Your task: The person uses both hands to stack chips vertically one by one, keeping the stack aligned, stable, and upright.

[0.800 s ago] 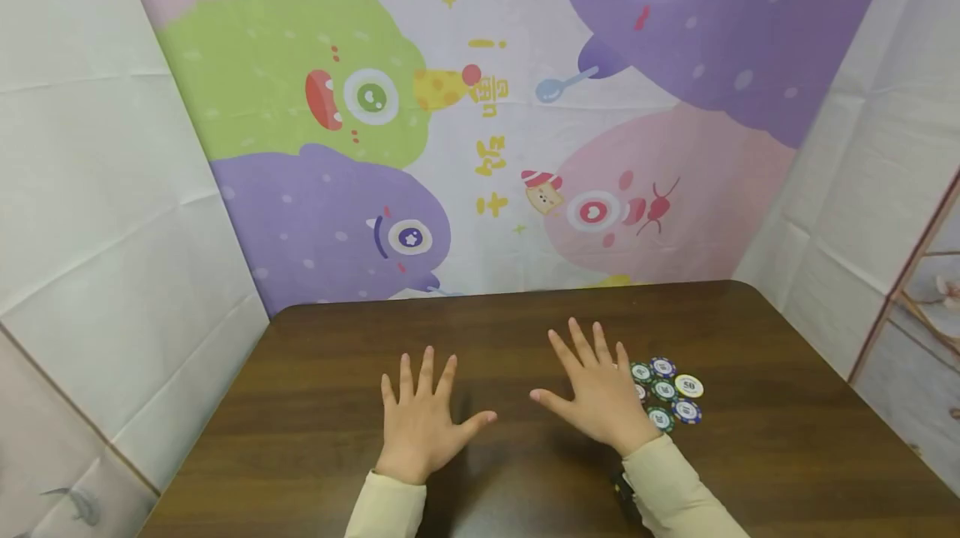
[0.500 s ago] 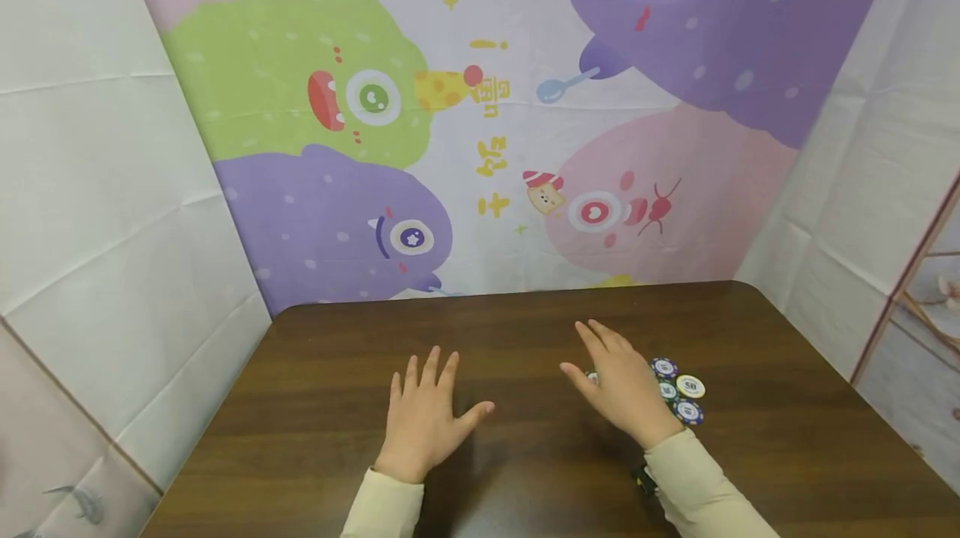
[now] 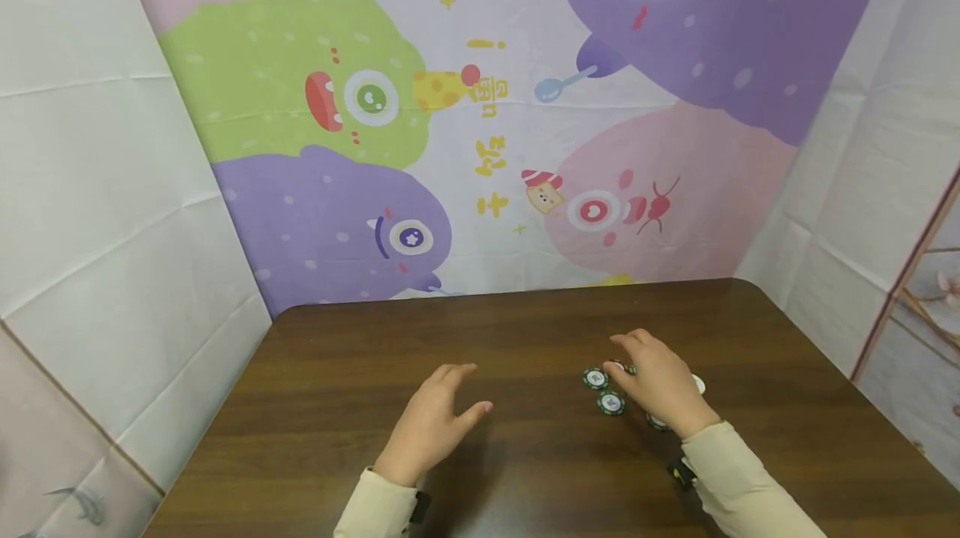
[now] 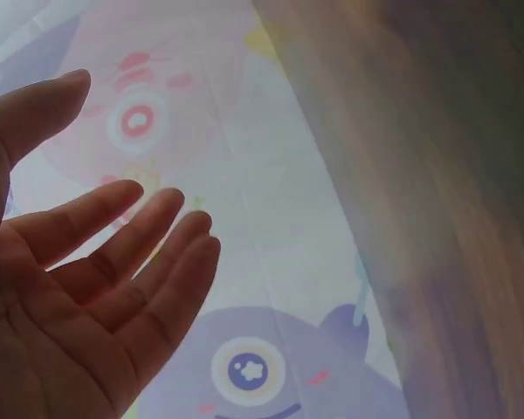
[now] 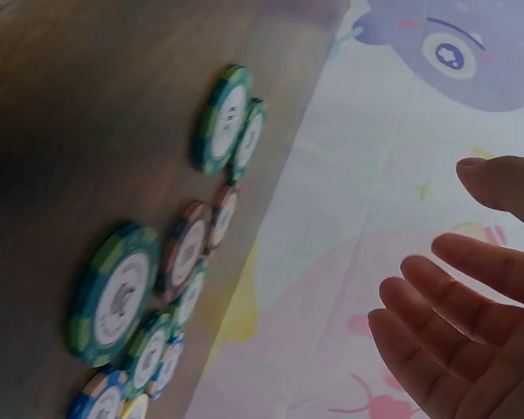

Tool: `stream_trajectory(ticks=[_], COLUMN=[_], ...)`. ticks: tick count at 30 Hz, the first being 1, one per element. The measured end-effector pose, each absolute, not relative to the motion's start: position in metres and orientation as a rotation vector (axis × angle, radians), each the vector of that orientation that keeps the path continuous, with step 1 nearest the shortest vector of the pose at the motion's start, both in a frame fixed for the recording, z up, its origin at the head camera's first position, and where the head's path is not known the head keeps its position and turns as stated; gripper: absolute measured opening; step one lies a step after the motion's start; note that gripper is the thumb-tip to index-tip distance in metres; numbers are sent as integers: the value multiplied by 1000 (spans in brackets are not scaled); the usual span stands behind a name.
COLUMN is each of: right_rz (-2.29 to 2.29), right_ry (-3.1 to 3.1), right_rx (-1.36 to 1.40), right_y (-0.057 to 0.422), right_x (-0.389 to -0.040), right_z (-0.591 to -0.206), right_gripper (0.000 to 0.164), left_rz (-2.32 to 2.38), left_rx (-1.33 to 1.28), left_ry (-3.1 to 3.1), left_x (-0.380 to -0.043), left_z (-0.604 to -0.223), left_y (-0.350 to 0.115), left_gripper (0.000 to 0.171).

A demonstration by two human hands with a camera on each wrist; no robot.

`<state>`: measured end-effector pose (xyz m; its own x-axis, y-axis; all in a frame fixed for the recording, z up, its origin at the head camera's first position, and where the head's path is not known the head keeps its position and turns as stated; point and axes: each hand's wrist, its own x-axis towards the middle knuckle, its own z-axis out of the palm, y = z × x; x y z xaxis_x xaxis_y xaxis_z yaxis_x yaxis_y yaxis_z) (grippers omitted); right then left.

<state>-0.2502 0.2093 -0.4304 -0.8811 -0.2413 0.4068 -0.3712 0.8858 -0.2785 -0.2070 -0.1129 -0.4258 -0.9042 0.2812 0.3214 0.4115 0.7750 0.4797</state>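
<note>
Round green-, red- and blue-edged poker chips [image 3: 611,403] with white centres: on dark brown wooden table [image 3: 510,471], right half | bare left hand [image 3: 427,425]: well left of chips, fingers loosely extended, thumb apart; palm cut off in left wrist view | bare right hand [image 3: 663,384]: above chips, fingers and thumb spread, hiding several from head view; some cropped in right wrist view

Left arm [image 3: 377,506] reached forward, slanting inward; left hand [image 3: 423,428] hung relaxed, fingers slightly bent, thumb apart. Right arm [image 3: 750,480] slanted inward too; right hand [image 3: 662,384] hung likewise, thumb spread from curved fingers. Hands were well apart.
</note>
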Motion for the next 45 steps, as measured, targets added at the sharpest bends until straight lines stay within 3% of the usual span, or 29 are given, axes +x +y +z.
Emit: stream_trajectory(ticks=[7, 14, 30, 45], right_rz=[500, 522, 461, 446], right_ry=[-2781, -2889, -3028, -3073], right_rx=[492, 514, 569, 566], right_y=[212, 212, 210, 206], right_x=[-252, -256, -263, -265], right_z=[-436, -445, -459, -460], right_gripper=[26, 27, 16, 32], left_rz=[-943, -996, -766, -678], left_rx=[-676, -752, -978, -1019], left_ry=[-2753, -2851, -2930, -3008], left_x=[-207, -203, -199, -197], left_z=[-431, -438, -449, -448], left_y=[-110, -102, -87, -88], left_gripper=[47, 41, 45, 48])
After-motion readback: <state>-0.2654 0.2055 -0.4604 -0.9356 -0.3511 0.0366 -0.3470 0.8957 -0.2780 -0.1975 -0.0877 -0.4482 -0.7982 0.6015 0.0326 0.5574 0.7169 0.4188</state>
